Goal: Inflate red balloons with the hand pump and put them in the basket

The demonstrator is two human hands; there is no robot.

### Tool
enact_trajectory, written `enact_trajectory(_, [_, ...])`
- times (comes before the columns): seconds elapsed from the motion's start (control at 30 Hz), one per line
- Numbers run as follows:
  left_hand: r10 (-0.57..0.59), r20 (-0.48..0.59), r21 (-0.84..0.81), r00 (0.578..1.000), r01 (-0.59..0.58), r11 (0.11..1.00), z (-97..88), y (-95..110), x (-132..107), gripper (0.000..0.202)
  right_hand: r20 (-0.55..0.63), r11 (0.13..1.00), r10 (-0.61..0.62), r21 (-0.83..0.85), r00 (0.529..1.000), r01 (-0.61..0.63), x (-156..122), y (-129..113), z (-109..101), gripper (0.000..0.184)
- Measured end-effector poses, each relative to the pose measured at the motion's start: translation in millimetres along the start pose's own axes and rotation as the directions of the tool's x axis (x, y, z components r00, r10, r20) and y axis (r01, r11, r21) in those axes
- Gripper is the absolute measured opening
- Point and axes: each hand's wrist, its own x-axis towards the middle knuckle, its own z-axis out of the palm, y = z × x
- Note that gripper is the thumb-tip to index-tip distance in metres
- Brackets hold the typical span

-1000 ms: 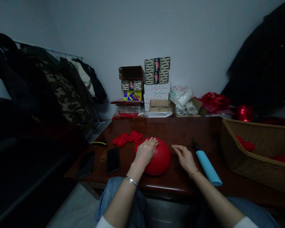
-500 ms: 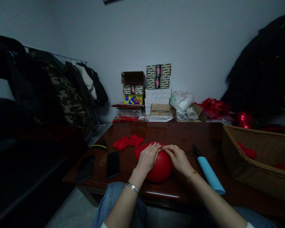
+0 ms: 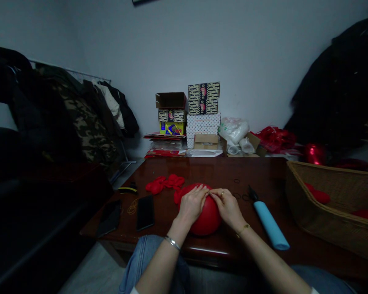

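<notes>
An inflated red balloon rests near the table's front edge, between my hands. My left hand lies over its upper left side, closed, with the fingertips pinched at the top. From the right, my right hand meets them there, thumb and index finger pinched together at the balloon's mouth. The fingers mostly hide that spot, so a knot or band cannot be made out. Flat red balloons lie in a loose pile beyond my left hand. A light blue hand pump with a black nozzle lies right of my right hand.
A wicker basket with red items stands at the right. Two dark phones, a yellow-and-black object and thin yellow loops lie at the left. Dark rings lie near the pump. Stacked boxes stand along the wall.
My right hand has drawn in slightly to the left, its wrist turned a little closer to the balloon. My left hand keeps its hold. The camera view has shifted slightly.
</notes>
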Motion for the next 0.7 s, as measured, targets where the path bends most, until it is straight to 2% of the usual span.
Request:
enact_trajectory(0.2, [-0.039, -0.004, -0.004, 0.999, 0.039, 0.999, 1.5, -1.5, -1.1, 0.024, -0.066, 0.994, 0.026, 0.106, 0.997, -0.019, -5.2, 0.7, 6.7, 0.025])
enact_trajectory(0.37, [-0.055, 0.028, 0.004, 0.998, 0.055, 0.998, 2.0, -1.6, -2.0, 0.025, -0.005, 0.969, 0.014, 0.248, 1.0, -0.012, -5.9, -1.0, 9.0, 0.024])
enact_trajectory(0.47, [-0.052, 0.045, 0.021, 0.998, 0.051, 0.998, 2.5, -0.7, -2.1, 0.025, 0.041, 0.918, 0.04, 0.393, 0.998, -0.053, -5.4, -4.4, 8.3, 0.024])
enact_trajectory(0.53, [-0.048, 0.036, 0.028, 0.998, 0.047, 0.998, 2.4, 1.1, -1.8, 0.024, 0.028, 0.893, 0.067, 0.444, 0.997, -0.073, -4.3, -6.6, 8.1, 0.029])
enact_trajectory(0.6, [-0.038, 0.026, 0.022, 0.999, 0.038, 0.999, 1.8, 4.2, -1.2, 0.024, -0.037, 0.916, 0.083, 0.395, 0.996, -0.061, -2.1, -8.2, 8.6, 0.033])
enact_trajectory(0.7, [-0.018, 0.028, -0.002, 0.999, 0.018, 1.0, 0.9, 9.7, -0.4, 0.024, -0.21, 0.98, 0.039, 0.197, 0.977, 0.003, 2.3, -9.1, 10.8, 0.031])
